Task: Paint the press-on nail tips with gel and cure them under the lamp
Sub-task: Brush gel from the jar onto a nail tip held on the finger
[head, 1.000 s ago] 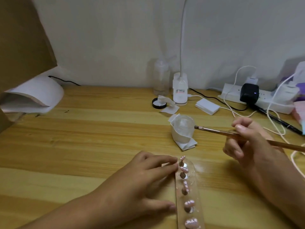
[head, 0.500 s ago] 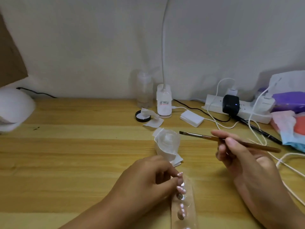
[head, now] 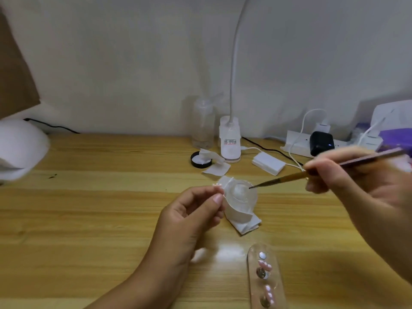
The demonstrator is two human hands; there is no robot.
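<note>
My left hand (head: pixel 189 219) is raised over the wooden table (head: pixel 100 219) and pinches a small nail tip (head: pixel 217 186) between thumb and fingers. My right hand (head: pixel 347 177) grips a brown gel brush (head: pixel 296 175); its dark tip dips into a small clear cup (head: pixel 242 195) wrapped in white paper. A clear holder strip (head: pixel 265 279) with pink nail tips lies at the near edge, right of my left wrist. The white curing lamp (head: pixel 20 148) sits at the far left, blurred.
At the back stand a clear bottle (head: pixel 202 123), a white desk lamp base (head: pixel 230 141), a black lid (head: pixel 200 158) with paper wipes, a small white box (head: pixel 268 162), and a power strip (head: pixel 298 143) with plugs and cables. Bags lie at far right.
My left hand lifted a nail tip off the strip and rose toward the cup. My right hand swung the brush down so that its tip entered the cup. The view tilted up.
</note>
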